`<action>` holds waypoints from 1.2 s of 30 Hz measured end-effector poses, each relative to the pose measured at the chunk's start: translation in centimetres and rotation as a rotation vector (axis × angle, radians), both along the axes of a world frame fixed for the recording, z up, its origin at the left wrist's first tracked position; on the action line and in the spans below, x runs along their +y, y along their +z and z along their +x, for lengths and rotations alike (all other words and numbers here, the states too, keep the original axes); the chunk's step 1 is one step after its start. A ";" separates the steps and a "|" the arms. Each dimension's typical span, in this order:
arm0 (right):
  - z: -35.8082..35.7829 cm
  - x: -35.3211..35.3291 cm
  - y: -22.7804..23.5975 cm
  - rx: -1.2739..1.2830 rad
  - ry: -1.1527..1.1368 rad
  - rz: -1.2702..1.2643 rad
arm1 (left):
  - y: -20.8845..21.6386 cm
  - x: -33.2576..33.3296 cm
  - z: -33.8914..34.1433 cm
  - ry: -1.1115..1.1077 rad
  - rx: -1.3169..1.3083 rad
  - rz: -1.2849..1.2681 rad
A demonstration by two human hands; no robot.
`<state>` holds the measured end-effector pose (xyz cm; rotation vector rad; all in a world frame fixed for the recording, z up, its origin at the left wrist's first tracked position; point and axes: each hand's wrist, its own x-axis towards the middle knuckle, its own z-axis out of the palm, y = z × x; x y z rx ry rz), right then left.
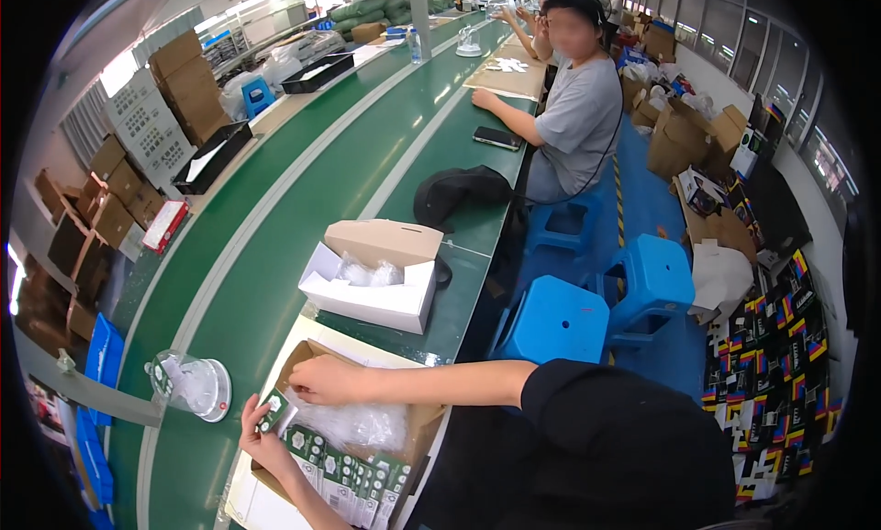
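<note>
My left hand (265, 444) holds a small green-and-white printed box (273, 410) upright between thumb and fingers, over the left edge of an open cardboard carton (422, 438). Just beside that box, my right hand (328, 380) is closed in a pinch above the carton; whatever its fingers grip is hidden. Inside the carton lie a heap of clear plastic bags (367, 426) and a row of more green-and-white boxes (353, 484). A pale board (240, 493) lies under the carton.
A white box (372, 308) with clear wrapped items stands beyond the carton. Left of it on the green bench (266, 245) is a clear dome (197, 388). A black cap (459, 195) and phone (496, 138) lie farther off, near a seated person (583, 108). Blue stools (555, 319) stand right.
</note>
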<state>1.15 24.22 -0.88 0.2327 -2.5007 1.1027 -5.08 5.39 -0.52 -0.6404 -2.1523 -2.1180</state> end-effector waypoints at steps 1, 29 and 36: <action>0.1 -0.1 0.4 0.029 -0.010 -0.046 | 0.2 0.0 0.0 0.019 0.056 -0.034; 0.5 -0.1 2.7 0.069 -0.046 -0.625 | -0.7 0.1 0.0 0.146 0.037 0.082; -0.4 0.4 0.7 0.069 0.011 -0.987 | 0.0 1.2 1.0 -0.094 -0.209 0.066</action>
